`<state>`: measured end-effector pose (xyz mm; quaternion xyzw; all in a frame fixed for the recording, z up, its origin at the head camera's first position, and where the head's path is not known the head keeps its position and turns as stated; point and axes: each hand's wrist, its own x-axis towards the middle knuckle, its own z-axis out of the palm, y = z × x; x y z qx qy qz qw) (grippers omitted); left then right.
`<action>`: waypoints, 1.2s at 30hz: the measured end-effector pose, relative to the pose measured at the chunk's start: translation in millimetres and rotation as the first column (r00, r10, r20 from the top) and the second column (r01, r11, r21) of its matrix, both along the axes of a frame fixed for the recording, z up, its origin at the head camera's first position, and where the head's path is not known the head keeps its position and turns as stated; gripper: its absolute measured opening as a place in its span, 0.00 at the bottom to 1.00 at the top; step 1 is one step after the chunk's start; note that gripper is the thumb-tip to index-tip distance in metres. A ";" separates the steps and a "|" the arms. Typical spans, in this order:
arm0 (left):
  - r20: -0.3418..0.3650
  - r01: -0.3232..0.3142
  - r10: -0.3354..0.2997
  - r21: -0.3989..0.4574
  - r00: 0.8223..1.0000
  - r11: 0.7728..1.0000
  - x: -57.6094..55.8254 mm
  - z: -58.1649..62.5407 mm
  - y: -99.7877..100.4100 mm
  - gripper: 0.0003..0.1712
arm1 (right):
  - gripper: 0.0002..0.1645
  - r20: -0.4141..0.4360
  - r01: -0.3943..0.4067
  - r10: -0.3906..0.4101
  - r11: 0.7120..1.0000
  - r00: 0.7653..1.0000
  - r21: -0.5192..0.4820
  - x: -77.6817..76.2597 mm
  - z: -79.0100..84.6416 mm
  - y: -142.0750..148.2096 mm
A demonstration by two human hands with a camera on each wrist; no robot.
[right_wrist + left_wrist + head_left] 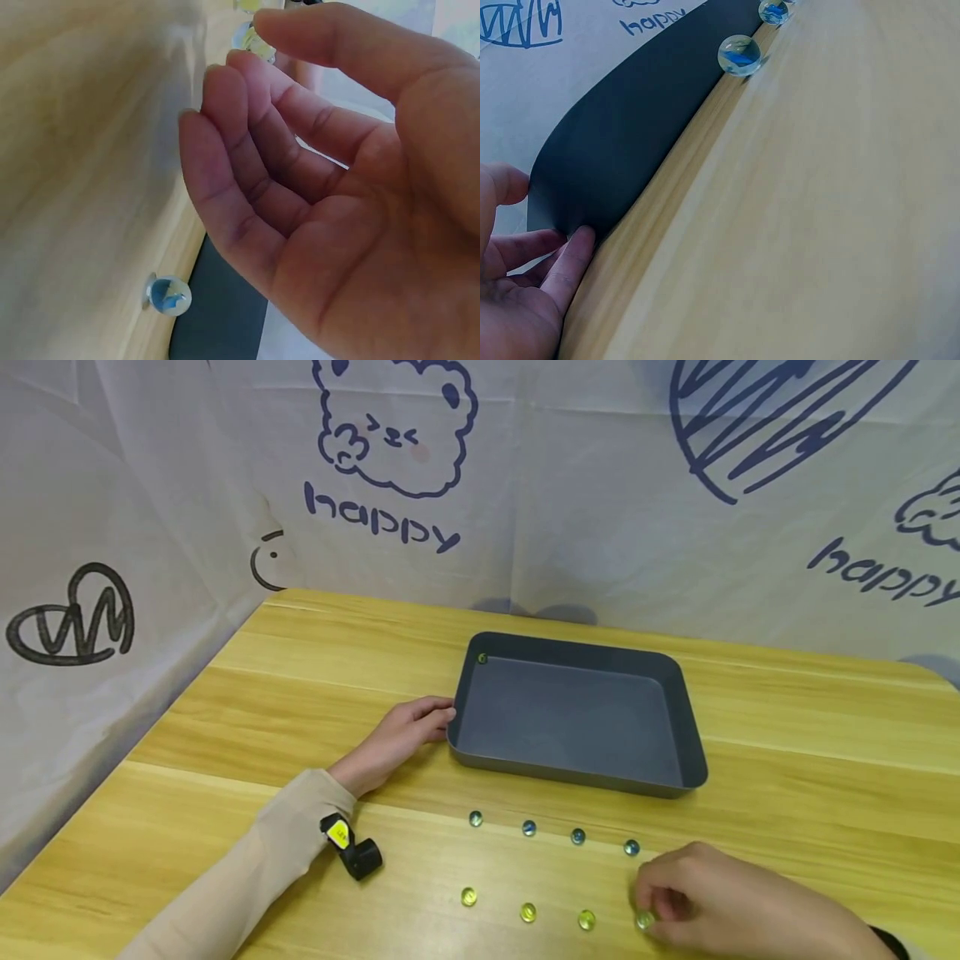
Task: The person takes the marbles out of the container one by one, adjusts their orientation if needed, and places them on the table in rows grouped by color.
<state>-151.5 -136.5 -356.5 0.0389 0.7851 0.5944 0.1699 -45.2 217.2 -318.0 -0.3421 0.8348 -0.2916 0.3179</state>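
My left hand [397,743] rests its fingertips against the left outer wall of a dark grey rectangular tray [570,785]. Its fingers look fairly straight in the left wrist view, touching the tray's corner [562,195]. On the table's near right, my right hand [720,902] has its thumb and index fingertips around a yellow-green glass marble [644,920] at the right end of a row. Between those fingertips the right wrist view shows part of this marble [259,45]. Inside the tray, one yellowish marble [482,658] lies in the far left corner.
Several blue marbles [529,828] form a row just in front of the tray. Nearer to me, more yellow marbles [528,912] line up leftward from my right hand. The wooden table [240,710] meets a white cloth [577,543] with drawings behind it.
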 end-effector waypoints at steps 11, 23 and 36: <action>-0.007 0.001 -0.001 0.007 1.000 1.000 0.9 -1.0 -0.1 0.28 | 0.10 0.033 -0.046 0.047 0.998 0.998 -0.044 0.1 -6.6 2.2; -0.012 -0.003 0.003 0.010 1.000 1.000 0.2 -0.4 0.4 0.27 | 0.09 0.134 0.036 -0.039 0.999 0.990 0.019 0.0 -3.4 2.1; -0.015 -0.004 0.004 0.008 1.000 1.000 1.1 0.3 0.8 0.27 | 0.08 0.155 0.044 -0.048 0.999 0.987 0.031 -0.5 -2.3 3.3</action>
